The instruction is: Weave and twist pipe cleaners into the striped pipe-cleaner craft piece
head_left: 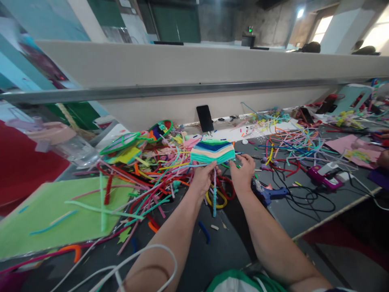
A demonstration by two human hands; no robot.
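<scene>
Item: striped pipe-cleaner panel [212, 151], pinched above the cluttered table [304, 219] by left hand [203, 178] and right hand [243, 172]; its dangling blue strand [214, 194], seemingly loose, could unravel if tugged.

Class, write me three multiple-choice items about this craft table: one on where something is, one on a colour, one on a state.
1. Where is the phone?
A. leaning on the wall
B. flat on the green sheet
C. in a hand

2. What colour is the glue gun beside the right hand?
A. yellow
B. blue
C. white

3. How is the striped piece?
A. lying on the table
B. held up by both hands
C. hanging from the wall

Answers:
1. A, it stands propped against the wall.
2. B, its body is blue.
3. B, the left hand and right hand grip its lower edge.
</scene>
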